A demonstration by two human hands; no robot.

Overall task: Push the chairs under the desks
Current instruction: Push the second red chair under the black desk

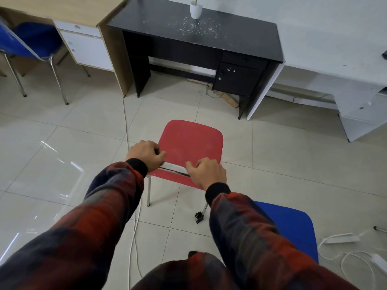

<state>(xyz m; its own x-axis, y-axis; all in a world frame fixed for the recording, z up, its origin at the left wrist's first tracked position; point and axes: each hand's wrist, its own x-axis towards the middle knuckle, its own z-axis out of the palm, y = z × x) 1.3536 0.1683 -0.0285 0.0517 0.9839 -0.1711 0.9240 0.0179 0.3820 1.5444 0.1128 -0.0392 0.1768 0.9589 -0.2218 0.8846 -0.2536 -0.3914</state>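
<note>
**Both hands on the red chair, black bench not yet reached**

The left hand [147, 155] and the right hand [206, 173] are both curled closed over the top edge of the backrest of the red chair [189, 141], one toward each end, with a pale strip of the rail showing between them. The chair stands on the tiled floor [293, 164] well short of the black bench [194, 32], its seat pointing toward the open knee space left of that bench's drawer unit. The gap between chair and bench is clear tile, apart from a thin cable running down the floor to the left of the chair.

As a judgement, this chair's push is only starting: it is gripped and lined up, but none of it is under the bench. Left of the black bench, a blue chair [33, 42] sits partly tucked beneath the wooden bench [62, 11]. Another blue chair [293, 227] stands behind the red one, near the person's right sleeve, far from any bench, so it looks left to do.
</note>
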